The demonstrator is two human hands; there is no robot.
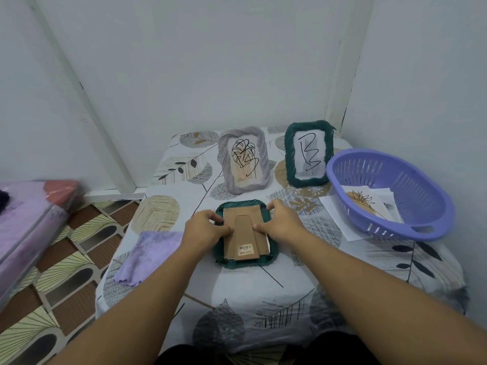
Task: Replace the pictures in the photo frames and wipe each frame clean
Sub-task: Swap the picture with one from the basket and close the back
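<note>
A small table (263, 293) with a leaf-print cover fills the corner of the room. On its right side sits a purple basket (390, 192) with new pictures (366, 202) inside it and under it. At the back two frames stand up: a grey frame (243, 162) on the left and a green frame (307, 154) on the right, each with a scribble picture in it. A soft purple cloth (147, 255) lies flat near the left edge, ready for wiping. In the middle a second green frame, the flat frame (246, 260), lies face down, so its brown back board (243, 237) and stand look up. The left hand (204, 229) has curled fingers on the left edge of the board, and the right hand (282, 223) has curled fingers on the right edge. Both seem to press or pull at the board; I cannot tell if they pinch a clip. The board looks thin, stiff and light, so I think it lifts best by its side edges. The frame may hold glass, which can break, so it should stay flat on the table. The rope-like rim looks bumpy and easy to grip. Nothing blocks the hands; the cloth and basket are both near but apart.
</note>
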